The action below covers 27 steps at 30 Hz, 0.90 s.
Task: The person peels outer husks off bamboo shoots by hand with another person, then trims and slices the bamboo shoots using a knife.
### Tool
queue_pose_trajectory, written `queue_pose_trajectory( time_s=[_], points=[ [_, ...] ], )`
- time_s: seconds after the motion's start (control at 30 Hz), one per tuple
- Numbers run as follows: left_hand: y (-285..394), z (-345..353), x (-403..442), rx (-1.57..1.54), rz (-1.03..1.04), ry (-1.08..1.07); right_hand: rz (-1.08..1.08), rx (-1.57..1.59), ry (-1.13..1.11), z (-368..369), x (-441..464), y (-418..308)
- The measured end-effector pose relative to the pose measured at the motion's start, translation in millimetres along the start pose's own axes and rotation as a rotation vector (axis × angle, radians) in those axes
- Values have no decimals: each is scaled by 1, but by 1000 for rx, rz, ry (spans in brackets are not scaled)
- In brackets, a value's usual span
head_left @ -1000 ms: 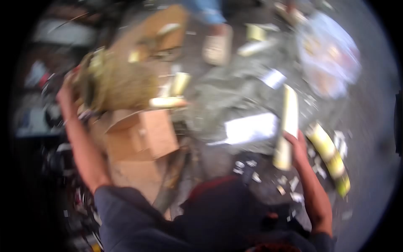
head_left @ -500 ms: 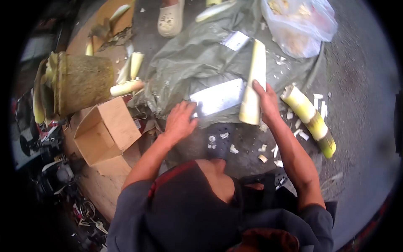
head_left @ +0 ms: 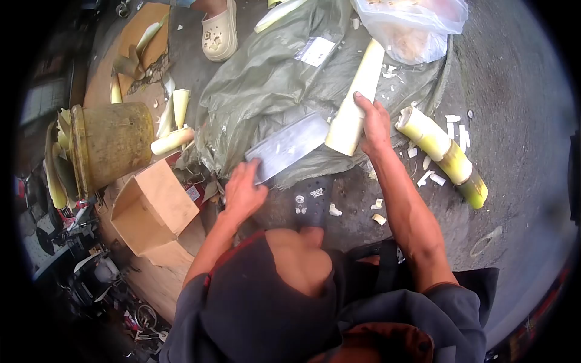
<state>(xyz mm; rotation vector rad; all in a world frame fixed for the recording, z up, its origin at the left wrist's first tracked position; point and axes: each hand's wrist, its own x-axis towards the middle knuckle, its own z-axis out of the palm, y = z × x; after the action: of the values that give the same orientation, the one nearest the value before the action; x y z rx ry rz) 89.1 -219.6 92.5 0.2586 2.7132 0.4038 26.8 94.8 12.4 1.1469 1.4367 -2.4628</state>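
Observation:
My left hand (head_left: 244, 190) is closed around the handle end of a cleaver (head_left: 290, 146), whose broad metal blade points up and to the right. Most of the handle is hidden under my fingers. A long pale peeled bamboo shoot (head_left: 356, 103) stands slanted just right of the blade, gripped from the right side by my right hand (head_left: 376, 126). The blade's far end is close to the shoot's lower part; I cannot tell whether they touch. To the right lies another bamboo shoot (head_left: 440, 151), yellow-green with darker bands, on the ground.
A green plastic sheet (head_left: 242, 91) spreads below my hands. Beyond it is a clear plastic bag (head_left: 417, 36). On the left are a dirty yellow bucket (head_left: 118, 139) lying on its side and an open cardboard box (head_left: 160, 199). Another person's foot in a beige clog (head_left: 219, 37) stands behind.
The cleaver has tilted more steeply and shifted left and down with my left hand. The shoot in my right hand leans further right at its top. The whole view has shifted somewhat.

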Motion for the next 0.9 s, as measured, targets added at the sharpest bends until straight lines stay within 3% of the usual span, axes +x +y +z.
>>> queue_pose_trajectory(
  time_s=[0.17, 0.3, 0.33, 0.47, 0.6, 0.7, 0.8, 0.83, 0.9],
  points=[
    [-21, -43, -36, -168, -354, -58, 57, 173, -9, 8, 2, 1],
    [-18, -25, -47, -834, -398, 14, 64, 348, -150, 3, -2, -2],
    [-10, -25, -44, -810, -471, -33, 43, 375, -183, -1, -2, -2],
    [10, 7, -21, -915, -426, -38, -1, 515, -138, -3, -14, 8],
    [22, 45, 20, -784, -181, 86, -37, 741, -22, 8, -30, 20],
    [26, 30, 58, -380, -84, 22, 12, 781, 40, 18, -49, 18],
    [8, 21, 100, -332, -64, 87, 74, 730, 132, 32, -54, 27],
    [-3, 18, 114, -484, -179, 73, 64, 742, 137, 35, -53, 29],
    [-39, 23, 135, -457, -270, 216, 53, 770, 148, 42, -50, 33]
  ],
)
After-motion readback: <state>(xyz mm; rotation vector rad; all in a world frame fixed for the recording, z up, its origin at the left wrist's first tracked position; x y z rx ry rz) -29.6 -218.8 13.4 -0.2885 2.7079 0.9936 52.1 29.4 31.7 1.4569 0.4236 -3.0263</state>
